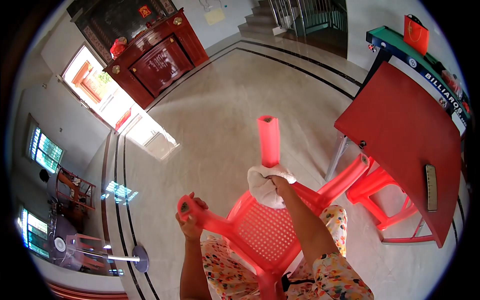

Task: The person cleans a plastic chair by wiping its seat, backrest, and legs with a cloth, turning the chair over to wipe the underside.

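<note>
A pink plastic stool with a perforated seat is turned over across the person's lap, its legs sticking up and outward. Near the end of the left leg, my left hand is wrapped round it, fingers on both sides. My right hand presses a white cloth against the base of the far leg, where it meets the seat frame. The cloth is bunched and covers part of that corner.
At the right stand a red table with a narrow pale object on it, a red stool beneath, and a billiards table behind. A fan stands lower left. Another person sits far left; a red cabinet stands behind.
</note>
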The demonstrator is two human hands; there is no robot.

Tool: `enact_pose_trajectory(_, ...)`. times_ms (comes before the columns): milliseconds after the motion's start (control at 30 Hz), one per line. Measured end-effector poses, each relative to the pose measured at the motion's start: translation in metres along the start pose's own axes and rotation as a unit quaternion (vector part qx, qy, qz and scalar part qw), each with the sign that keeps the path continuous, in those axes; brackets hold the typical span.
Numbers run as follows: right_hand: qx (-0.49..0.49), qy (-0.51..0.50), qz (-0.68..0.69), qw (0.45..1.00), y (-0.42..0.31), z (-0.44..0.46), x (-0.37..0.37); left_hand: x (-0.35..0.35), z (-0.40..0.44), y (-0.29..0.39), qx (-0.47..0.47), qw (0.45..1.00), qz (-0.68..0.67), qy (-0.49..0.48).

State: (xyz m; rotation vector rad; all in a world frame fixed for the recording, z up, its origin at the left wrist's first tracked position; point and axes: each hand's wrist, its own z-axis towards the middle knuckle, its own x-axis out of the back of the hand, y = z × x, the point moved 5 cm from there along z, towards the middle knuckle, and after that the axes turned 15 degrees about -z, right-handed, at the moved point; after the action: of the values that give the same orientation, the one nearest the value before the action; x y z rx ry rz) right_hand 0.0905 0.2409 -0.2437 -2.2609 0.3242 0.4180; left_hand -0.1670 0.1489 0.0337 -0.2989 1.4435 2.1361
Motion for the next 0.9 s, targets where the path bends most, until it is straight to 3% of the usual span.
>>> enact_pose_trajectory(100,-0.020,0.023,0.074,0.997,-0.011,-0.019,-0.012,0.009,-0.001,0.005,0.002,1.000,-0.016,0.002)
enact_pose_trajectory(267,0.145,0.074,0.057,0.985,-0.047,-0.074,-0.040,0.025,-0.010,0.006,0.006,0.999,-0.038,0.002)
enact_pose_trajectory(367,0.240,0.055,-0.035,0.969,-0.050,-0.088,-0.074,0.028,-0.013,0.008,-0.007,0.999,-0.038,0.012)
enact_pose_trajectory(467,0.363,0.076,-0.186,0.910,-0.039,-0.097,-0.128,0.023,-0.013,0.005,-0.013,0.999,-0.032,0.019)
enact_pose_trajectory(533,0.380,0.077,-0.212,0.897,-0.023,-0.102,-0.138,0.021,-0.014,0.005,-0.021,0.999,-0.023,0.022)
enact_pose_trajectory(667,0.343,0.103,-0.151,0.921,0.014,-0.097,-0.100,0.026,-0.018,0.010,-0.040,0.998,-0.031,0.038)
enact_pose_trajectory(800,0.263,0.141,0.061,0.952,0.039,-0.057,-0.042,0.022,-0.017,0.010,-0.032,0.998,-0.043,0.034)
enact_pose_trajectory(900,0.209,0.086,0.116,0.967,0.022,-0.039,-0.029,0.020,-0.017,0.004,-0.018,0.999,-0.033,0.010)
